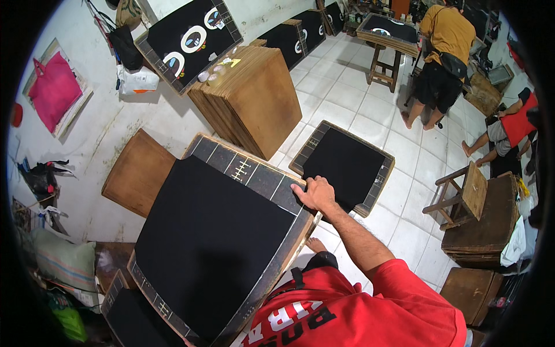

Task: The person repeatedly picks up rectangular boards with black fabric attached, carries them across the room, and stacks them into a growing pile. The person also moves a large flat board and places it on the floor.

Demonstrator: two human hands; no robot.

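A large wooden board [212, 243] lies before me, covered with plain black fabric and bordered by dark strips with white lines and ladder-like marks. My right hand [318, 194] grips its upper right corner, with the thumb on the top face and the fingers over the edge. Only a sliver of my left hand [188, 342] shows at the board's lower edge by the picture's bottom; the rest is hidden. Beyond my right hand, a second black-covered board [347, 167] sits lower down, near the tiled floor. Another black board [134, 319] is partly covered at the lower left.
A thick stack of brown boards [260, 99] stands against the wall, with a printed black board [190, 43] leaning above it. A bare brown board [141, 173] rests on the left. Wooden stool [466, 195] on boards at right. A person [448, 32] stands at a far table [386, 41]; another person [518, 123] sits right.
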